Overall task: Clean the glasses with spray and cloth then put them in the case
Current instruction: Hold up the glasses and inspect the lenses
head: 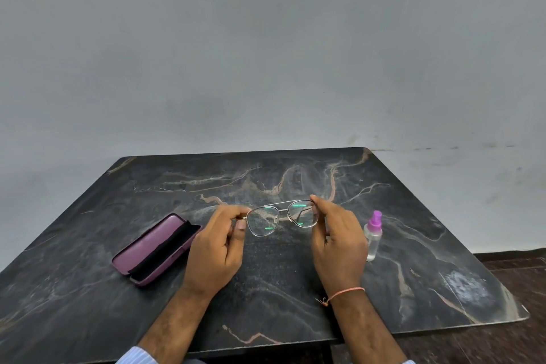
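Head view: glasses [282,217] are pinched at both outer rims by left hand [218,248] and right hand [336,241] fingers, held above the table. Inspection seems underway; next, the spray bottle [373,235] beside the right fingers must be grasped.

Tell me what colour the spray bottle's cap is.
Purple, on a clear spray bottle; the head view shows it.

Dark marbled table [295,289] against a grey wall [266,53], brown floor [502,334] alongside
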